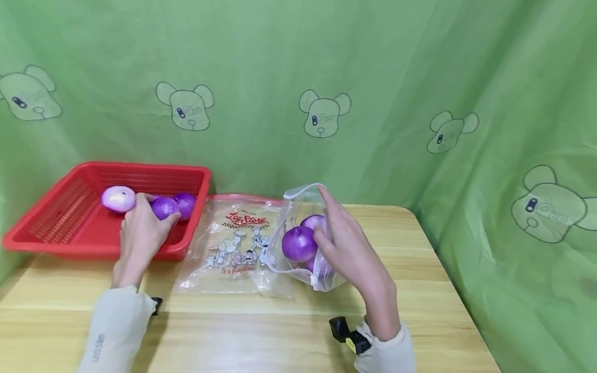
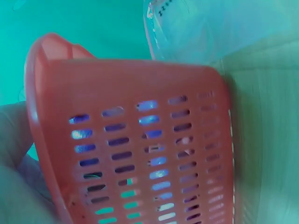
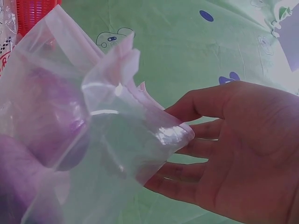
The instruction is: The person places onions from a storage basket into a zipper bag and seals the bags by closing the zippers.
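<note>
My left hand [image 1: 142,228] reaches over the front rim of a red plastic basket [image 1: 98,250] and grips a purple onion [image 1: 165,207] between thumb and fingers. Another purple onion [image 1: 186,205] lies just behind it, and a paler onion [image 1: 118,199] is left of the hand. With my right hand [image 1: 352,248] I pinch the edge of a clear plastic bag [image 1: 321,272], its mouth spread toward the left. Several purple onions [image 1: 298,243] sit inside it. In the right wrist view, thumb and fingers [image 3: 194,105] hold the plastic at its edge.
Between basket and held bag, a flat clear zip bag [image 1: 200,264] with printed cartoon figures and a red top strip lies on the wooden table [image 1: 233,336]. A green curtain [image 1: 261,52] hangs behind and along the right side.
</note>
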